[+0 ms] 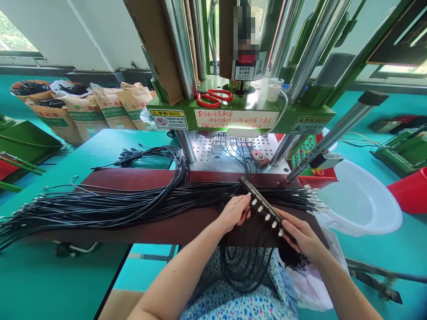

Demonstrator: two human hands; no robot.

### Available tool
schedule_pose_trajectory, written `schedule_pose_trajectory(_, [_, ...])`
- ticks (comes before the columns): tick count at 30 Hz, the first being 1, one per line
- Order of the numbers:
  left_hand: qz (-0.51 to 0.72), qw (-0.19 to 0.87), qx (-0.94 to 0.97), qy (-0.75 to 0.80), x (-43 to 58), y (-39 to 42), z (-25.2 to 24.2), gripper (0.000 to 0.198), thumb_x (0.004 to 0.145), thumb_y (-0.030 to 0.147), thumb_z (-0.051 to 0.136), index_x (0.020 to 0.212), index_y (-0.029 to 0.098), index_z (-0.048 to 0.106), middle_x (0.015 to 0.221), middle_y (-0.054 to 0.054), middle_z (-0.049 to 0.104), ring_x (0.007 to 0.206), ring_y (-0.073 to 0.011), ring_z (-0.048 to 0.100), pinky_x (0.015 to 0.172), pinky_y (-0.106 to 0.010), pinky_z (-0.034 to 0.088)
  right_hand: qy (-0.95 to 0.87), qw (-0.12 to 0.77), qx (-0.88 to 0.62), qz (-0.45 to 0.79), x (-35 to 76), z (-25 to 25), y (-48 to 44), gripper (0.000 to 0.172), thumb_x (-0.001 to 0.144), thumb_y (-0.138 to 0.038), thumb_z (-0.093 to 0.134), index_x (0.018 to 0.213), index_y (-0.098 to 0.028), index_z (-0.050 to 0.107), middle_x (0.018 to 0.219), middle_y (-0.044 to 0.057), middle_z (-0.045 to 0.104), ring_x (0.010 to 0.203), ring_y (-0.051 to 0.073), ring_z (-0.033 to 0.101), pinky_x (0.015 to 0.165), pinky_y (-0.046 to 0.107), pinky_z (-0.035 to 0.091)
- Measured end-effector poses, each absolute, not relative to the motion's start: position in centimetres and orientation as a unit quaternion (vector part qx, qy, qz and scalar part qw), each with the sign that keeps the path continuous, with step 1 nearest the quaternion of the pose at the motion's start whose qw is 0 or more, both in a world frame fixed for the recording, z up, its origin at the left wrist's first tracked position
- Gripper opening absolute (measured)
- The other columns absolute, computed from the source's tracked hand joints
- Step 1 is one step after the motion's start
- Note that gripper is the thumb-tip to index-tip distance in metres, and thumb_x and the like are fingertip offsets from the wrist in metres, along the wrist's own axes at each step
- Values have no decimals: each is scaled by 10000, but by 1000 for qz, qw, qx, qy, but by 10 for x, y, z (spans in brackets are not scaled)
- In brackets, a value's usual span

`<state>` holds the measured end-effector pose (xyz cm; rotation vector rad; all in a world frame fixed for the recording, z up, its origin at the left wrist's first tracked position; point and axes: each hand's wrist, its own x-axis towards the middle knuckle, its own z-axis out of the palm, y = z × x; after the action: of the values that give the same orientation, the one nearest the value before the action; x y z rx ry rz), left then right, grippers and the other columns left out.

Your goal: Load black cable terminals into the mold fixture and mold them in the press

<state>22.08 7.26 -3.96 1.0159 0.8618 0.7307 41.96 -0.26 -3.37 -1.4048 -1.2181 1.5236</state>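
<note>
Fingers (244, 203) of the left hand (233, 212) press against the near side of a dark metal bar (265, 211), both hands closed on it, and fingers (286, 226) of the right hand (302, 238) wrap around its lower end. Bar sits tilted diagonally between the hands, over the edge of a dark red mat (173, 231), with a row of small silver clips (267, 217) along it. Black cables (100, 209) lie in a long bundle across the mat, metal tips (313, 198) fanned out toward a white plastic basin (360, 195). More cable loops (247, 266) hang below the bar over the person's flowered clothes (240, 304). Mat rests on a teal table (66, 266). Ahead stands a green machine (240, 118) with a perforated metal plate (213, 155) under it and red scissors (213, 98) on top. Paper sacks (110, 106) stand far left.
</note>
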Motion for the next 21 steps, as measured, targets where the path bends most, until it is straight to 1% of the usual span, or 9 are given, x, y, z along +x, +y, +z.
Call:
schedule_pose_trajectory(4, [302, 738, 457, 395, 219, 75, -39, 463, 743, 599, 461, 562, 177, 403, 387, 65, 398, 253, -23, 230, 285, -185, 119, -462, 354, -546, 602, 420, -35, -3, 519, 816, -477, 531, 1273, -234, 488, 855, 44, 615, 392, 17, 305, 310, 148, 233])
schedule_pose_trajectory(6, [296, 750, 442, 393, 218, 76, -38, 473, 724, 611, 478, 552, 182, 381, 382, 71, 381, 256, -20, 224, 291, -182, 115, -464, 350, -547, 602, 420, -34, -2, 521, 816, -473, 534, 1276, -232, 486, 863, 46, 622, 392, 20, 307, 316, 151, 244])
schedule_pose_trajectory(7, [292, 759, 433, 388, 217, 76, -38, 478, 715, 612, 491, 542, 187, 357, 376, 77, 364, 259, -18, 217, 294, -180, 112, -468, 348, -546, 601, 420, -34, -2, 518, 820, -469, 529, 1277, -230, 485, 878, 49, 626, 407, 27, 330, 331, 154, 268])
schedule_pose_trajectory(11, [286, 782, 407, 375, 214, 76, -37, 489, 703, 597, 521, 534, 201, 289, 357, 100, 282, 268, -12, 173, 304, -174, 94, -523, 336, -533, 574, 420, -37, -2, 494, 832, -452, 516, 1275, -234, 490, 1049, 65, 610, 615, 102, 499, 479, 186, 413])
schedule_pose_trajectory(13, [292, 775, 412, 381, 215, 77, -39, 488, 710, 597, 512, 531, 200, 293, 359, 102, 273, 269, -12, 170, 306, -176, 95, -546, 330, -537, 552, 419, -39, -3, 508, 822, -456, 523, 1279, -238, 485, 1057, 63, 611, 695, 138, 536, 533, 212, 448])
schedule_pose_trajectory(15, [295, 761, 429, 387, 217, 78, -42, 489, 723, 604, 489, 523, 198, 303, 360, 95, 287, 268, -15, 188, 302, -179, 117, -539, 337, -546, 546, 416, -40, -4, 519, 813, -464, 531, 1280, -240, 484, 1040, 62, 618, 738, 158, 554, 564, 228, 468])
schedule_pose_trajectory(18, [299, 727, 470, 401, 220, 77, -43, 470, 753, 606, 439, 554, 192, 341, 376, 84, 340, 269, -26, 238, 293, -174, 154, -484, 367, -549, 575, 416, -38, -8, 502, 792, -478, 561, 1239, -254, 518, 1048, 52, 613, 772, 152, 561, 607, 227, 478])
schedule_pose_trajectory(20, [317, 704, 491, 404, 217, 74, -39, 414, 776, 577, 427, 644, 188, 383, 444, 79, 417, 274, -28, 276, 290, -164, 169, -431, 390, -565, 586, 423, -33, -12, 486, 757, -483, 605, 1186, -261, 552, 1030, 44, 614, 788, 147, 560, 632, 222, 481])
schedule_pose_trajectory(21, [329, 698, 496, 399, 213, 72, -37, 373, 786, 552, 434, 706, 189, 397, 501, 76, 458, 279, -27, 300, 291, -159, 183, -409, 401, -579, 580, 429, -31, -14, 486, 736, -489, 625, 1160, -258, 565, 1007, 43, 617, 773, 145, 559, 610, 213, 478])
